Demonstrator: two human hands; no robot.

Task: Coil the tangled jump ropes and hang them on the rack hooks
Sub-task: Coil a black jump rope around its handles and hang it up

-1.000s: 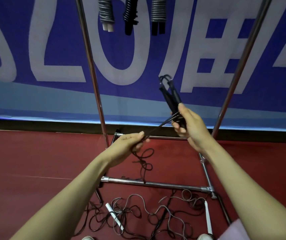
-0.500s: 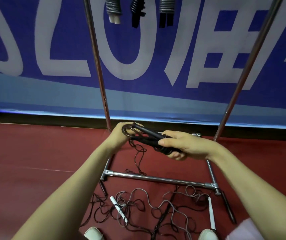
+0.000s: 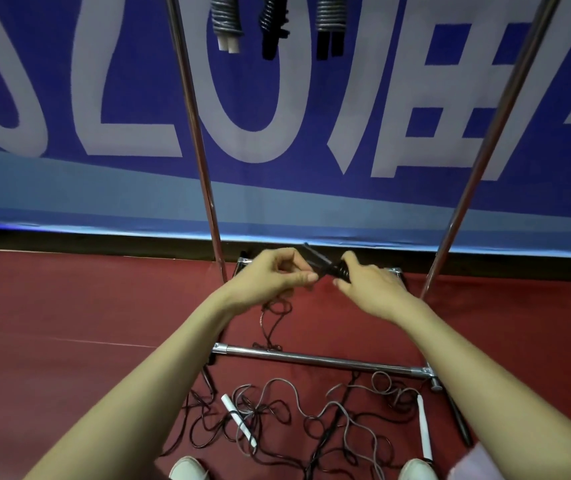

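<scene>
My right hand grips the paired black handles of a black jump rope, with a few turns of cord wound around them. My left hand pinches the black cord just left of the handles. The loose cord hangs in loops from my left hand down to the rack's lower bar. Three coiled ropes hang from the rack at the top: a grey one with white handles, a black one and a grey one with black handles.
The metal rack has two uprights and a low crossbar. On the red floor near my shoes lies a tangle of grey and black cord with white handles and a black handle.
My right hand tipped the handles from upright to nearly level and lowered them. My left hand carried the cord around them, so several turns now sit on the handles.
</scene>
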